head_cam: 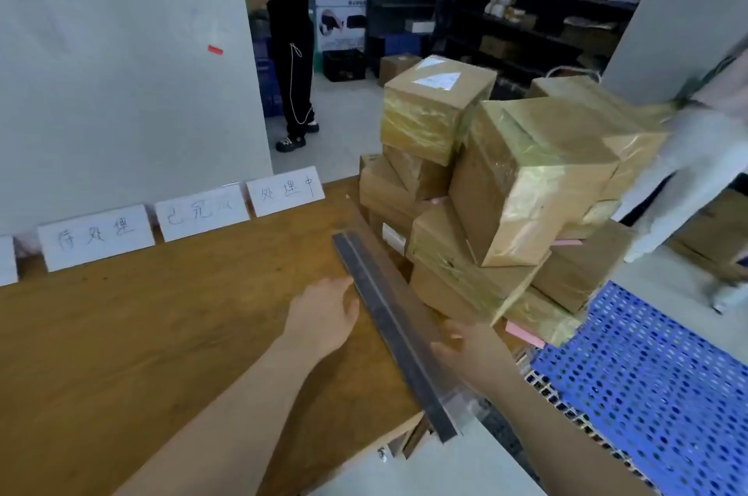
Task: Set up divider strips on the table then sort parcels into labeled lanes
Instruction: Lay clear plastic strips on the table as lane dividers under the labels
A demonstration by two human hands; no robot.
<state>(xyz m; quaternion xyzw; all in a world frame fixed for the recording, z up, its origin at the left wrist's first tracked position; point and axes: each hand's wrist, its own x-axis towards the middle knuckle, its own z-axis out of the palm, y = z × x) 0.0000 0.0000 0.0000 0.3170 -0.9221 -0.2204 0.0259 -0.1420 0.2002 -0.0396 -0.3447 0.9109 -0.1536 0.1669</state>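
A long dark grey divider strip [388, 327] lies slanted along the right edge of the brown wooden table [162, 333]. My right hand [465, 350] grips the strip near its middle from the right side. My left hand [324, 317] hovers with relaxed fingers just left of the strip, its fingertips close to it. Several tape-wrapped cardboard parcels [526, 179] are piled to the right of the table. White lane labels [202, 212] with handwriting stand along the table's far edge against a white board.
A blue perforated crate [647, 374] sits at the lower right beside the parcels. A person in black [287, 38] stands in the aisle behind. Another person in light clothes [696, 155] is at the far right. Dark shelving [526, 1] fills the back.
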